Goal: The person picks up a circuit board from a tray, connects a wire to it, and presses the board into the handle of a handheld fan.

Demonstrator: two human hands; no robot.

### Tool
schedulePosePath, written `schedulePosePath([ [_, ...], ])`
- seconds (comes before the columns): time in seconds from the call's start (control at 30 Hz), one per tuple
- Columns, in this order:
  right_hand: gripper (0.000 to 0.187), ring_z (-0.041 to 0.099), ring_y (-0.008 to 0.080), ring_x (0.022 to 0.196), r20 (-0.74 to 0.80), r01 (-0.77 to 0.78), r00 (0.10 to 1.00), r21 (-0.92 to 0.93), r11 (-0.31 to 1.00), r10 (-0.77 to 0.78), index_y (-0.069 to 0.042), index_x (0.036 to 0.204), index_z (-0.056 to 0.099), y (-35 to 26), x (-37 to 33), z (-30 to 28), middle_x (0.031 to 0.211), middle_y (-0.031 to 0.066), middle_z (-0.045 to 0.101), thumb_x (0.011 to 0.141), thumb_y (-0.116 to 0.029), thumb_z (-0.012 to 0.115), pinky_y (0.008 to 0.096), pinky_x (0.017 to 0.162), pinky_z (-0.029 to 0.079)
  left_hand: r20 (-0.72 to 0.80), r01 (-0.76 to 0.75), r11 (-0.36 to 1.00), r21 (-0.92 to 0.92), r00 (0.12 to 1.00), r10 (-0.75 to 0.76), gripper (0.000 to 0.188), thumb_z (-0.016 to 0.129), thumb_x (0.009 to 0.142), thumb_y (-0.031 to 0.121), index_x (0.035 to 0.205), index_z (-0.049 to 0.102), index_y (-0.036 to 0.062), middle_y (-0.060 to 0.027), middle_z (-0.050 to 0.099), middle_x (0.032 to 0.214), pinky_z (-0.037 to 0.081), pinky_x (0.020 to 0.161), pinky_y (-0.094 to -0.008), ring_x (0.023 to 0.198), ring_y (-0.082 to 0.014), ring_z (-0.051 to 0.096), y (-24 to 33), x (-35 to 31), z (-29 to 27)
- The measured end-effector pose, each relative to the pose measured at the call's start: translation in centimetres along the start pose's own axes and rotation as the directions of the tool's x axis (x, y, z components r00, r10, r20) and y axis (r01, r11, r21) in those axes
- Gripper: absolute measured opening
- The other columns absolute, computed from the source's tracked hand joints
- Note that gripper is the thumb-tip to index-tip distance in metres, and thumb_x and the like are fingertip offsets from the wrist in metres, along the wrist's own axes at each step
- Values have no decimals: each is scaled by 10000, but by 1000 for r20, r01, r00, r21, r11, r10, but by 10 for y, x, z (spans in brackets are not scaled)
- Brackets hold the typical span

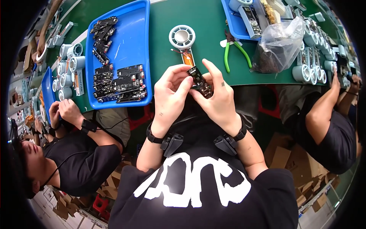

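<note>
Two hands hold one black circuit board (201, 83) between them, just above the near edge of the green worktop (164, 38). The left hand (167, 91) pinches the board's upper end, fingers closed on it; the right hand (218, 95) grips its lower part with the thumb and bent fingers, one finger pointing up clear of it. One pale-blue fan (182, 36) lies directly beyond, its handle toward the hands, with one orange part (187, 58) and thin wires showing in the handle; the hands hide the handle's near end.

To the left stands one large blue tray (127, 42) with three groups of boards: one loose heap (103, 38) at the far end and two stacks (129, 82) side by side nearer. They overlap too much to count singly. Right of the fan lie one pair of green-handled cutters (227, 57), one clear plastic bag (277, 51) and one filled blue tray (237, 29).
</note>
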State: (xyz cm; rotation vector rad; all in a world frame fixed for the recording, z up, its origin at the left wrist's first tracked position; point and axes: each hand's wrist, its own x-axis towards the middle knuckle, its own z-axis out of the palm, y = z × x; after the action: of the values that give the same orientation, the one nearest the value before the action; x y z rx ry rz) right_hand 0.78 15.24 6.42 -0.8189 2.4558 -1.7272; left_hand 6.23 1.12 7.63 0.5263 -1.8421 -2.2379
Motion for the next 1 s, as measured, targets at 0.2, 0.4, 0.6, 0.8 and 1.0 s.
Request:
schedulePosePath([
  [0.2,603,585,116,696,-13,-17,1000,37,999,18,-43,1421,522,3,7,-11,909,65,636,851,42,700,224,628,469,-35,-330,804,494,917,397,278,696,903,-32,1179,685,7,-104,725,1045,569,730,-285,852,-156,715,10,19,-4],
  [0.4,519,516,76,672,213,-369,929,512,775,302,-41,1445,509,3,24,-20,866,27,583,931,14,551,207,606,423,245,-625,509,592,742,624,186,776,820,-15,1000,760,25,-98,741,951,576,673,-275,774,-190,727,6,51,-7],
  [0.6,502,484,79,662,279,-405,914,615,677,293,-29,1464,494,7,35,-17,869,42,574,962,-52,495,202,606,397,210,-603,518,606,750,627,125,796,815,13,935,761,21,-86,735,865,566,619,-271,718,-183,710,6,56,-11],
  [0.8,505,499,94,688,286,-386,922,595,705,262,-11,1461,488,12,36,-18,881,58,585,958,-54,501,220,632,417,186,-568,526,633,771,609,113,814,808,41,900,750,28,-69,727,859,543,577,-266,679,-162,687,9,56,-7],
  [1.0,510,506,99,704,289,-394,918,604,692,271,-6,1464,481,13,36,-19,890,62,591,957,-52,503,223,645,423,154,-593,506,627,730,665,114,814,791,71,866,730,53,-48,688,817,528,580,-303,672,-189,657,1,58,-5],
])
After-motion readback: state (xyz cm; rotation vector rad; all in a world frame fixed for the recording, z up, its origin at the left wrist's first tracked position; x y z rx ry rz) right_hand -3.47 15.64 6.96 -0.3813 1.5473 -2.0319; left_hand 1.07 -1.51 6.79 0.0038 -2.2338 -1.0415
